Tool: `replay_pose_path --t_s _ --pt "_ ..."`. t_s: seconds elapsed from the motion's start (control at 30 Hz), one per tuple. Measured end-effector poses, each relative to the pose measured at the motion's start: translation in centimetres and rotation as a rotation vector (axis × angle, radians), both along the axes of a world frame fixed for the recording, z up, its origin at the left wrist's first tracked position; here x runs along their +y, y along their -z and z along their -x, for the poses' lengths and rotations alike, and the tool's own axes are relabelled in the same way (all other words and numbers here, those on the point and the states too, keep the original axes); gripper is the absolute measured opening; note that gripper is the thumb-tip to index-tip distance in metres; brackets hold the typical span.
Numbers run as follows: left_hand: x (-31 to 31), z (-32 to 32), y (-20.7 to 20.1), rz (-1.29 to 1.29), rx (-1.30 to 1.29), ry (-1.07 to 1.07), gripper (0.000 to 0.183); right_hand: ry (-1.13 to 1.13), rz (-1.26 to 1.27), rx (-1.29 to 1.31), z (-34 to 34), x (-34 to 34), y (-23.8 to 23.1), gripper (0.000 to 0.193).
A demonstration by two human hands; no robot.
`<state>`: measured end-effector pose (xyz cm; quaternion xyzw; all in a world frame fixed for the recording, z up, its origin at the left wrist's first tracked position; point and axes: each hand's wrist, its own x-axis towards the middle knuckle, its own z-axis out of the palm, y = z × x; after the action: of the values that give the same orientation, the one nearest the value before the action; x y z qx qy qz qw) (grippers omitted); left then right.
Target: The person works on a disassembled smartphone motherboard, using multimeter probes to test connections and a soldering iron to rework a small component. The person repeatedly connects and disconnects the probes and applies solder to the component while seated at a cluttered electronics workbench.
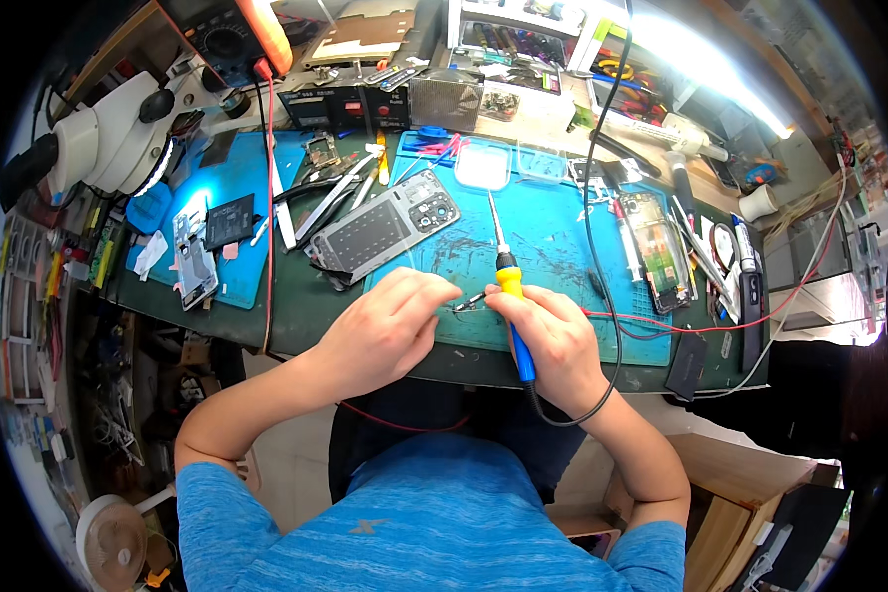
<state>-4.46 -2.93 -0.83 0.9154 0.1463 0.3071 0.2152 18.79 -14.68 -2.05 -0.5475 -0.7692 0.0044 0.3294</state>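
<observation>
My right hand (pixel 562 347) is closed round the yellow and blue handle of a soldering iron (pixel 509 280). The iron's bare metal tip points away from me, over the blue mat (pixel 553 237), and its black cable loops back beneath the hand. My left hand (pixel 387 321) is curled with thumb and fingers together; whatever it pinches is too small or hidden to make out. Between the two hands, at the mat's near edge, there is a small dark and silvery part (pixel 471 302), close to the right fingertips. Beyond my left hand a grey phone housing (pixel 380 229) lies tilted on the mat.
At the left stand a white microscope (pixel 109 138) and a lit phone part (pixel 195 261). A clear plastic box (pixel 482 165) sits at the back of the mat. Rightward lie an opened phone (pixel 656 252), tweezers and a red wire (pixel 701 326). A black cable (pixel 594 148) hangs across the mat.
</observation>
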Motion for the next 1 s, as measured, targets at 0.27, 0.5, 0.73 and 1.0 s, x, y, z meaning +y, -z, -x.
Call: replay_pose_path --t_s 0.27,0.5,0.73,1.0 --pt "-0.1 2.1 0.0 0.036 0.029 -0.066 0.026 0.024 0.015 0.014 -0.1 -0.3 0.4 0.042" --pt "-0.6 1.2 1.2 0.021 -0.015 -0.133 0.017 0.027 0.003 0.024 0.0 -0.3 0.2 0.041" --pt "-0.8 0.0 1.0 0.147 -0.055 -0.241 0.016 0.026 0.007 0.019 -0.1 -0.3 0.2 0.041" --pt "-1.5 -0.8 1.3 0.322 -0.092 -0.169 0.017 0.020 0.032 0.113 -0.2 -0.1 0.4 0.042"
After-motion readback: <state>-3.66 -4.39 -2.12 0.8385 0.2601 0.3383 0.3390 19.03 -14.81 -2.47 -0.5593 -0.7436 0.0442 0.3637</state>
